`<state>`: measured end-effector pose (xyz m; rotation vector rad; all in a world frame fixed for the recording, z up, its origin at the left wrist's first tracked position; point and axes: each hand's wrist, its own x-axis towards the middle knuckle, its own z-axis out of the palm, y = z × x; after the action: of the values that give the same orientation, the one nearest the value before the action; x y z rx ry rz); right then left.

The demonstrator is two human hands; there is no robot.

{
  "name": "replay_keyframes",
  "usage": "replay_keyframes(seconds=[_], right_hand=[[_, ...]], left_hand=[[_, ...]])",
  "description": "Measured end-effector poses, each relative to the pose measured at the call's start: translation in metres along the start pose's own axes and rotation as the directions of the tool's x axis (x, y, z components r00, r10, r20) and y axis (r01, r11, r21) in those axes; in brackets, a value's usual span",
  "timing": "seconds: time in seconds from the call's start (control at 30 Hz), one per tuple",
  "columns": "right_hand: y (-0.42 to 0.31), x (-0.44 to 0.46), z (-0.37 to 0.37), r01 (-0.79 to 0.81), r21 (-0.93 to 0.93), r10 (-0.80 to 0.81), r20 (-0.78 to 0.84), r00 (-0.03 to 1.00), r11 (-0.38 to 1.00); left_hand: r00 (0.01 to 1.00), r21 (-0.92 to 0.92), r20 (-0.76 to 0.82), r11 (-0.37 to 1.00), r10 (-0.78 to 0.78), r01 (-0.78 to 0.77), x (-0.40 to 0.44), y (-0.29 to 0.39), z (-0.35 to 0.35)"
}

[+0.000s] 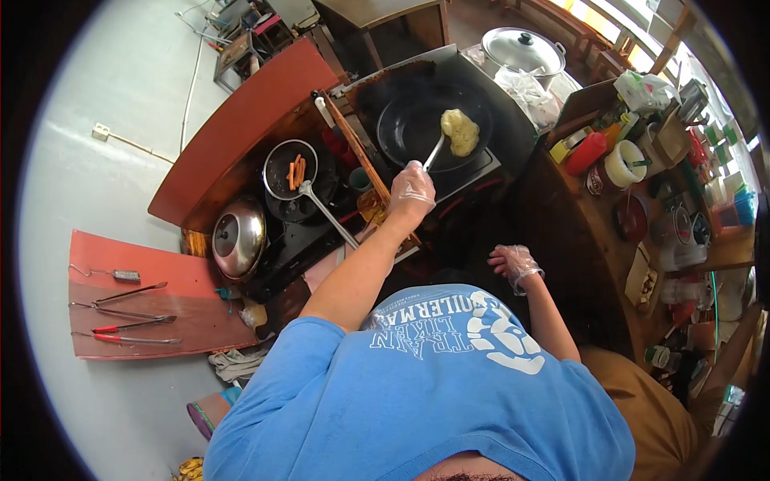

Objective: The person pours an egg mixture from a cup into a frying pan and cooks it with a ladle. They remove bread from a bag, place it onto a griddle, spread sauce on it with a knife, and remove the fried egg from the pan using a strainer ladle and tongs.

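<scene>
My left hand point(413, 188), in a clear plastic glove, is closed round the handle of a metal spatula point(434, 153). The spatula reaches into a large black wok point(401, 132). Its far end meets a pale yellow piece of egg point(461, 134) on the wok's right side and is hidden there. My right hand point(513, 262), also gloved, hangs over the dark gap in front of my body. Its fingers are loosely bent and partly apart, with nothing visible in them.
A long-handled strainer point(291, 192) with several sausages point(297, 171) rests over a pan on the left. Beside it is a domed metal lid point(239, 238). Tongs point(136, 339) hang further left. A lidded pot point(524, 52) stands behind; bottles point(585, 154) line the right counter.
</scene>
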<state>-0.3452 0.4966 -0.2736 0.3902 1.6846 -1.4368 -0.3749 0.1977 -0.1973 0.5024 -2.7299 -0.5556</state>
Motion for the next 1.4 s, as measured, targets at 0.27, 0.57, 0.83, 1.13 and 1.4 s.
replay_keyframes(seconds=[0.27,0.57,0.83,1.13,1.4], right_hand=[[0.012,0.02,-0.001,-0.016,-0.07,0.018,0.023,1.0,0.997],[0.007,0.018,0.011,0.027,-0.142,-0.031,-0.031,0.999,0.99],[0.006,0.019,0.014,0.055,-0.3,-0.085,-0.089,0.992,0.952],[0.033,0.045,0.008,0.125,-0.449,-0.183,-0.087,0.979,0.885],[0.033,0.039,0.005,0.152,-0.493,-0.224,-0.089,0.971,0.856]], left_hand=[[0.984,0.105,0.121,0.984,0.129,-0.141,-0.03,0.009,-0.038],[0.846,0.081,-0.208,0.871,0.491,-0.485,-0.044,-0.003,-0.06],[0.772,0.317,-0.116,0.76,0.625,-0.567,-0.041,-0.005,-0.083],[0.752,0.39,-0.007,0.694,0.659,-0.605,-0.03,-0.02,-0.098],[0.928,0.293,-0.081,0.899,0.363,-0.326,0.001,-0.049,-0.104]])
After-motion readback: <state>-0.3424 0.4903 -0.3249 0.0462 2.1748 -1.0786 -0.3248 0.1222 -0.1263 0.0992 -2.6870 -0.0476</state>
